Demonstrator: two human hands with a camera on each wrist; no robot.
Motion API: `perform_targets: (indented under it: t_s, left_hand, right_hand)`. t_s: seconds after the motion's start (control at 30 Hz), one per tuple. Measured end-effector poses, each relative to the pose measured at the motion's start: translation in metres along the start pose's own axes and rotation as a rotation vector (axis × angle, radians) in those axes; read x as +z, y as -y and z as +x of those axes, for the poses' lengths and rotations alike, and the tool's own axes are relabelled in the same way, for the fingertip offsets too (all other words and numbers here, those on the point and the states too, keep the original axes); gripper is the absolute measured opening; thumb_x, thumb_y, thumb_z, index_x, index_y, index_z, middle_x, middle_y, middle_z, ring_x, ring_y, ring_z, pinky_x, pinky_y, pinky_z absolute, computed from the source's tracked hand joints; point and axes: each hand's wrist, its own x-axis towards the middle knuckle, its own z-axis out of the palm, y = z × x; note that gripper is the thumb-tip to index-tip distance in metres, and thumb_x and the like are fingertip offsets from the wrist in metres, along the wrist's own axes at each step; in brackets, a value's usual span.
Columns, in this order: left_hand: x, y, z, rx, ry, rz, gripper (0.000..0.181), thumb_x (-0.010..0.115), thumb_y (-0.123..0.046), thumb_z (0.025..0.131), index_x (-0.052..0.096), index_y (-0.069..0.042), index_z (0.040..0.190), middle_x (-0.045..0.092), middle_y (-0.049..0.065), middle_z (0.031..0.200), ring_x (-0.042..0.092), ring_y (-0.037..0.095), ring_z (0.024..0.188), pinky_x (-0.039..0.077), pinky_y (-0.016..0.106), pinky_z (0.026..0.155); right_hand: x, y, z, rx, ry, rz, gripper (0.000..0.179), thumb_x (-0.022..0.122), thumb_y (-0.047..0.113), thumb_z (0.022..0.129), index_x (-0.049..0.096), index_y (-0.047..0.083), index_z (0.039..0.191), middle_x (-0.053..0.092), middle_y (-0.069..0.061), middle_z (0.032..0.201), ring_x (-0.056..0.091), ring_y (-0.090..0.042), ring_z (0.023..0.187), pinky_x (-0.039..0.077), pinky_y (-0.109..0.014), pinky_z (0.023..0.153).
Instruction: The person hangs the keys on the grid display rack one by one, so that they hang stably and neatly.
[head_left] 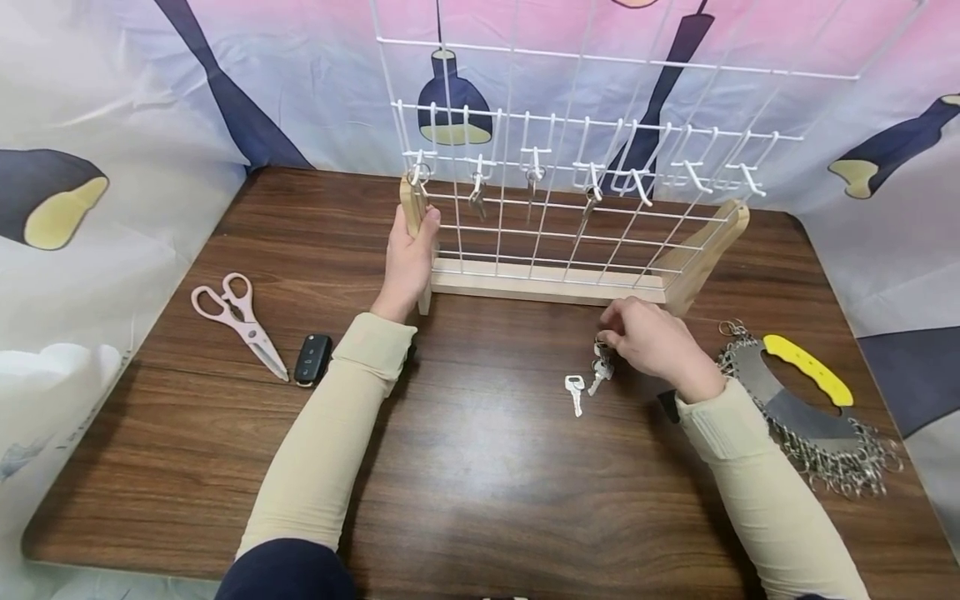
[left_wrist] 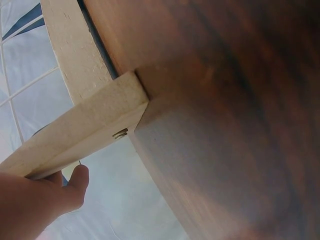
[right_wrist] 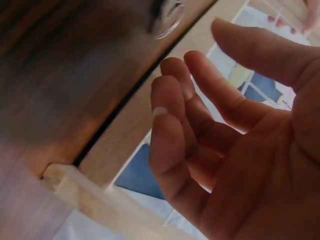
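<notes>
My left hand [head_left: 408, 254] grips the wooden side post [head_left: 411, 204] of a white wire grid rack [head_left: 555, 200]. In the left wrist view its thumb shows beside the wooden upright [left_wrist: 85, 120]. My right hand [head_left: 648, 337] hovers over the table by the rack's wooden base, fingertips close to a small bunch of keys [head_left: 601, 375]. A single silver key [head_left: 574, 393] lies just left of that bunch. In the right wrist view the right hand's fingers are loosely bent with nothing between them, and a metal ring [right_wrist: 171, 22] lies beyond the fingertips.
Keys [head_left: 478, 198] hang from several white hooks along the grid. Pink-handled scissors [head_left: 240, 321] and a black car key fob [head_left: 313, 360] lie at left. A yellow-handled tool [head_left: 810, 371] fringed with metal rings sits right of my right forearm. Patterned fabric [head_left: 330, 83] hangs behind.
</notes>
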Motion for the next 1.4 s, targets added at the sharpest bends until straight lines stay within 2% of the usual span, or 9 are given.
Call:
perform_targets:
  t_s: [0.27, 0.47, 0.67, 0.87, 1.07, 1.23, 1.4]
  left_hand:
    - [0.000, -0.001, 0.000, -0.008, 0.009, -0.003, 0.030, 0.050, -0.027, 0.103, 0.048, -0.004, 0.120, 0.043, 0.002, 0.084, 0.042, 0.015, 0.071, 0.037, 0.026, 0.064]
    - [0.000, 0.000, 0.001, 0.002, 0.010, 0.008, 0.028, 0.049, -0.029, 0.103, 0.049, -0.006, 0.119, 0.045, 0.003, 0.088, 0.045, 0.030, 0.080, 0.039, 0.027, 0.068]
    - [-0.001, 0.001, 0.000, 0.009, 0.012, 0.018, 0.029, 0.049, -0.028, 0.103, 0.048, -0.006, 0.120, 0.047, 0.006, 0.092, 0.046, 0.034, 0.085, 0.041, 0.029, 0.071]
    - [-0.001, 0.001, 0.001, 0.004, 0.009, 0.015, 0.027, 0.049, -0.028, 0.103, 0.049, -0.006, 0.118, 0.045, 0.007, 0.087, 0.046, 0.029, 0.077, 0.039, 0.027, 0.066]
    - [0.000, 0.000, 0.001, 0.004, 0.008, -0.001, 0.028, 0.049, -0.026, 0.103, 0.048, -0.004, 0.120, 0.045, 0.006, 0.086, 0.045, 0.024, 0.074, 0.039, 0.027, 0.065]
    - [0.000, 0.000, 0.001, -0.005, 0.008, 0.000, 0.031, 0.049, -0.028, 0.103, 0.048, -0.003, 0.121, 0.044, 0.002, 0.084, 0.044, 0.019, 0.072, 0.038, 0.027, 0.064]
    - [0.000, 0.000, 0.000, -0.013, 0.005, 0.006, 0.031, 0.050, -0.029, 0.103, 0.048, -0.005, 0.121, 0.045, 0.002, 0.086, 0.044, 0.018, 0.074, 0.038, 0.026, 0.066]
  right_hand:
    - [0.006, -0.007, 0.004, -0.008, 0.026, -0.021, 0.012, 0.060, 0.011, 0.090, 0.065, 0.008, 0.100, 0.063, -0.002, 0.084, 0.060, -0.021, 0.080, 0.047, -0.048, 0.072]
    - [0.010, -0.011, 0.006, -0.040, 0.030, -0.056, 0.008, 0.058, 0.011, 0.091, 0.065, 0.010, 0.092, 0.062, -0.002, 0.085, 0.059, -0.020, 0.077, 0.048, -0.047, 0.072]
    - [0.013, -0.013, 0.007, -0.103, 0.047, -0.103, 0.015, 0.053, 0.007, 0.092, 0.059, 0.011, 0.079, 0.056, -0.004, 0.082, 0.053, -0.021, 0.073, 0.047, -0.044, 0.069]
    - [0.017, -0.014, 0.003, -0.157, 0.001, -0.170, 0.013, 0.049, 0.008, 0.093, 0.055, 0.008, 0.081, 0.053, -0.008, 0.083, 0.054, -0.024, 0.073, 0.049, -0.049, 0.067]
    - [0.018, -0.013, 0.003, -0.189, -0.031, -0.210, 0.013, 0.049, 0.008, 0.091, 0.053, 0.008, 0.079, 0.051, -0.007, 0.079, 0.053, -0.025, 0.072, 0.050, -0.048, 0.066]
    - [0.017, -0.011, 0.003, -0.202, -0.013, -0.265, 0.013, 0.052, 0.009, 0.089, 0.052, 0.007, 0.076, 0.050, -0.008, 0.077, 0.053, -0.027, 0.074, 0.050, -0.048, 0.067]
    - [0.017, -0.010, 0.004, -0.196, 0.001, -0.271, 0.010, 0.055, 0.009, 0.085, 0.052, 0.009, 0.075, 0.050, -0.007, 0.076, 0.053, -0.025, 0.071, 0.049, -0.048, 0.061]
